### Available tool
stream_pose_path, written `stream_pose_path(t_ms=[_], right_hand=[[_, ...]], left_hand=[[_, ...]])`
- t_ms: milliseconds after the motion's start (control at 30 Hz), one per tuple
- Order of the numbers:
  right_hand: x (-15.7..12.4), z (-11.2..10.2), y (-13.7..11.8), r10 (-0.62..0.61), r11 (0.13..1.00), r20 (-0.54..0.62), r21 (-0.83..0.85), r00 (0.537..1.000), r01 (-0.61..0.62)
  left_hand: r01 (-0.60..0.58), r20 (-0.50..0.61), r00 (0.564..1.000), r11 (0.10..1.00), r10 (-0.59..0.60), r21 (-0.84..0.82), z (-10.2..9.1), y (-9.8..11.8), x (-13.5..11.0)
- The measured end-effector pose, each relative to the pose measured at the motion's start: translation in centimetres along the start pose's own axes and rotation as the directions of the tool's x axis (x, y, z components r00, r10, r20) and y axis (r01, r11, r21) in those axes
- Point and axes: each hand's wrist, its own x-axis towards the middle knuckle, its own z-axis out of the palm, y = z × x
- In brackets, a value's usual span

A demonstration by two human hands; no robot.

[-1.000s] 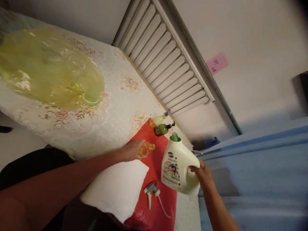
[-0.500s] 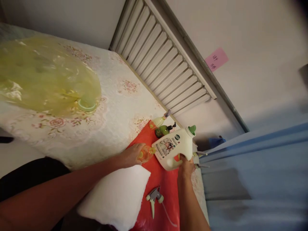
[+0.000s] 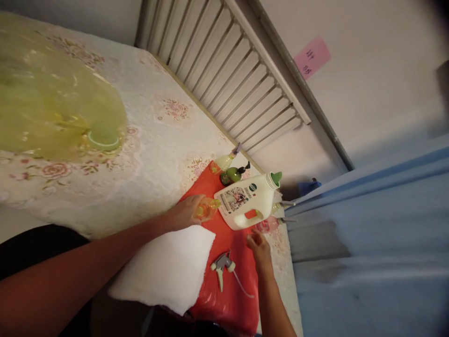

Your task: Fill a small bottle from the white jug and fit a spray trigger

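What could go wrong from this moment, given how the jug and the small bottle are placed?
1. The white detergent jug lies on its side on the red mat, green cap towards the table edge; if the cap is loose it may leak or roll off.
2. The left hand holds a small orange bottle right beside the jug; a nudge could tip it.
3. The right hand is open near the loose spray trigger, whose tube could snag.
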Motion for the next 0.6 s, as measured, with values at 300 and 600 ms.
stream_pose_path(t_ms=[300, 600], right_hand=[[-9.0, 1.3, 1.0, -0.021, 0.932, 0.207, -0.350, 0.978, 0.094], [-8.2, 1.4, -0.2, 0.027, 0.981, 0.190, -0.195, 0.981, 0.010]], left_hand=[[0.008, -0.009, 1.000, 1.000, -0.009, -0.007, -0.5, 0.7, 0.0], [0.000, -0.034, 0.999, 1.000, -0.001, -0.023, -0.3, 0.7, 0.0]])
